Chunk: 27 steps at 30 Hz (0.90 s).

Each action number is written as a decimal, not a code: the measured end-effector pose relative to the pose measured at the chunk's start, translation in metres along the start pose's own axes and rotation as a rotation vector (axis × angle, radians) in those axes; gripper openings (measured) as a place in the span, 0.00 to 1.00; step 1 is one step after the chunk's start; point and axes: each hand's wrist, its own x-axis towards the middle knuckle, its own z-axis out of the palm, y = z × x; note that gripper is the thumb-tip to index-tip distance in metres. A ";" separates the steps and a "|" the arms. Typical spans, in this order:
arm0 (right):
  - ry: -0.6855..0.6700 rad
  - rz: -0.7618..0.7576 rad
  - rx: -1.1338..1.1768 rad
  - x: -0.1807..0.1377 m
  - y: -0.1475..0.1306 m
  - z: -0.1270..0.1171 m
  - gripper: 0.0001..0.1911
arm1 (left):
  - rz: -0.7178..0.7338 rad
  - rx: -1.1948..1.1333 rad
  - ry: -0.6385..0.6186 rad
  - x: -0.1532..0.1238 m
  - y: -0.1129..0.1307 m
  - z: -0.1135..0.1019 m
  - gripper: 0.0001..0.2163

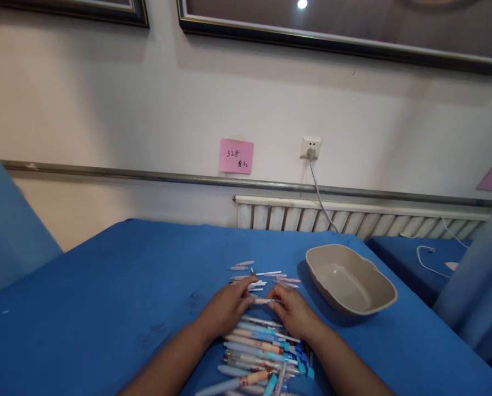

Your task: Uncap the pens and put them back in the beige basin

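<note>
Table in blue cloth is carrying a beige tray at right and a heap of pens near the front edge. Left hand and right hand are pinching one pen part between closed fingers, above the heap.

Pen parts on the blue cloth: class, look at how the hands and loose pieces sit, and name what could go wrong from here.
1. The small loose parts lie scattered beyond the hands; being round, they could roll off unnoticed.
2. Both the left hand and right hand pinch one thin pen piece; it might slip or bend.
3. The forearms rest over the pile of pens, so a shift could sweep pens off the near edge. The beige bowl holds nothing.
</note>
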 end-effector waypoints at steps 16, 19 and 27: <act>0.047 -0.026 -0.031 0.000 -0.003 -0.002 0.04 | 0.071 0.107 0.061 0.001 0.001 0.000 0.12; 0.001 -0.057 -0.029 -0.001 -0.008 0.000 0.05 | 0.113 0.133 -0.026 0.002 0.002 0.002 0.07; -0.032 0.012 -0.260 -0.003 0.002 -0.016 0.08 | 0.002 0.257 -0.053 0.001 -0.004 -0.011 0.05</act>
